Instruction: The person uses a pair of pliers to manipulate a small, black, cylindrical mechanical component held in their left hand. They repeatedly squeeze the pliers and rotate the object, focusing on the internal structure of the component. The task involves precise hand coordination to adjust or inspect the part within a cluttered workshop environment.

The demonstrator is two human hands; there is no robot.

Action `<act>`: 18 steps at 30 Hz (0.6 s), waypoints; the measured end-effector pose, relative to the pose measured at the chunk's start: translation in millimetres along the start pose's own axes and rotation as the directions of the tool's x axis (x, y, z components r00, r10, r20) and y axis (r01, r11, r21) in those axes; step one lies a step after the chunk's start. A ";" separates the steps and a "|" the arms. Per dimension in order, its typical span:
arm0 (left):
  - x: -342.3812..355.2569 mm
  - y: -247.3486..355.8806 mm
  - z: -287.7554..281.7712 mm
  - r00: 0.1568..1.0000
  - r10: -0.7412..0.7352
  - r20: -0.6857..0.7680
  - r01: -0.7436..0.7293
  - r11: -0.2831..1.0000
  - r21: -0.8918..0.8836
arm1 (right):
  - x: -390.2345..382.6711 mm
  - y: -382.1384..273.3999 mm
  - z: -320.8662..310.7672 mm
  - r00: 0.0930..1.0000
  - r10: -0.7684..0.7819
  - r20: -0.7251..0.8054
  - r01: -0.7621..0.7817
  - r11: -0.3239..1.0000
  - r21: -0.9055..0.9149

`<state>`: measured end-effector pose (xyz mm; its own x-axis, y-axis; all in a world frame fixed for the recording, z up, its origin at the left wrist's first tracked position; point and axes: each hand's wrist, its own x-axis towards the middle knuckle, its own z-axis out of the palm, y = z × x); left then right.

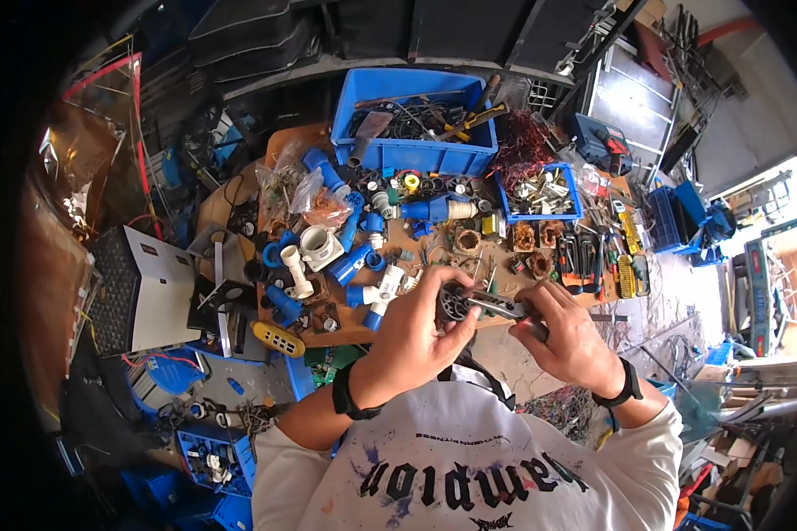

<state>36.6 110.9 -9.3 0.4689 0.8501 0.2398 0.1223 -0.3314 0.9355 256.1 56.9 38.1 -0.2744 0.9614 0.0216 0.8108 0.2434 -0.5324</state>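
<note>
My left hand [413,332] grips a small round black part [454,306] with holes in its face, held up in front of my chest. My right hand [568,341] holds a pair of pliers [503,306] whose jaws reach left onto that black part. Both hands hover over the near edge of a cluttered wooden workbench [345,334]. Each wrist wears a black band. Just beyond my left hand lie blue and white plug and socket parts [376,296].
A big blue crate [416,155] of tools stands at the back, a smaller blue tray [540,196] of metal bits to its right. Copper wire coils [527,237], pliers and screwdrivers [593,261] lie right. A white box [146,292] and yellow controller [277,339] sit left.
</note>
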 end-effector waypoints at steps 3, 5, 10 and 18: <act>-0.2 -1.3 9.2 0.984 0.119 -0.135 -0.089 0.974 0.207 | -8.6 2.0 5.8 0.992 0.119 0.044 -0.125 0.978 0.165; -0.4 -1.2 12.9 0.973 0.185 -0.136 -0.132 0.936 0.326 | -11.9 -0.4 4.8 0.989 0.141 0.050 -0.147 0.975 0.167; -2.3 -6.4 24.6 0.959 0.240 -0.151 -0.145 0.873 0.466 | -16.5 -7.3 2.5 0.970 0.227 0.090 -0.243 0.939 0.245; -1.1 -2.8 36.3 0.956 0.264 -0.130 -0.175 0.866 0.468 | -23.2 -4.4 10.3 0.975 0.223 0.004 -0.220 0.957 0.186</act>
<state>67.4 96.0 -21.6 0.3666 0.7782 0.5099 0.4333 -0.6278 0.6466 253.6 32.2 31.2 -0.0882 0.9910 -0.1009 0.7403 -0.0025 -0.6723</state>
